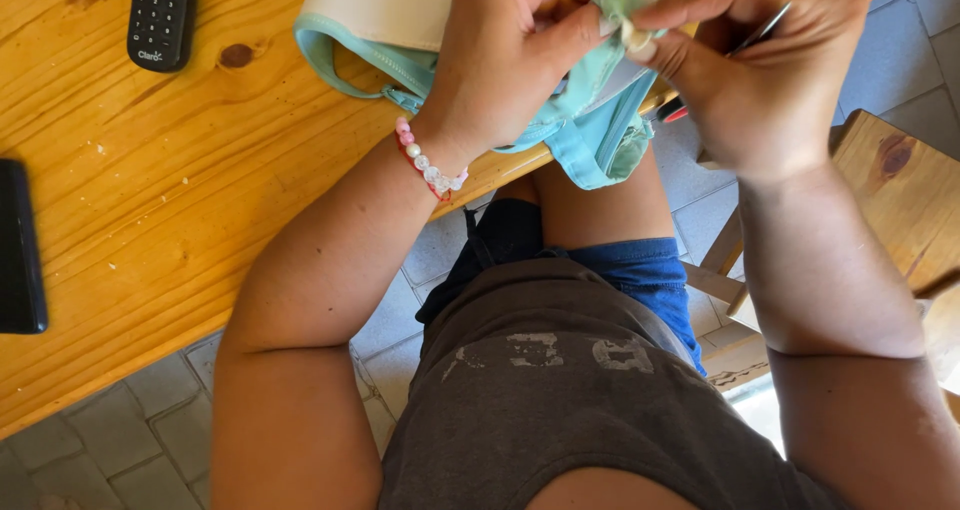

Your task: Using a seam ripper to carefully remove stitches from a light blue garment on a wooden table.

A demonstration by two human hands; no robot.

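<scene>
pale turquoise garment (590,120), white-lined, bunched

Soft, even daylight fills the view, bright on the tabletop (150,190), whose varnish shows a mild sheen but no hard glare. A pale overexposed patch sits on the floor (760,410) at lower right, while the lap and the tiles under the tabletop lie in gentle shadow. Focus is sharp throughout, with slight wide-angle stretch toward the edges.
</scene>
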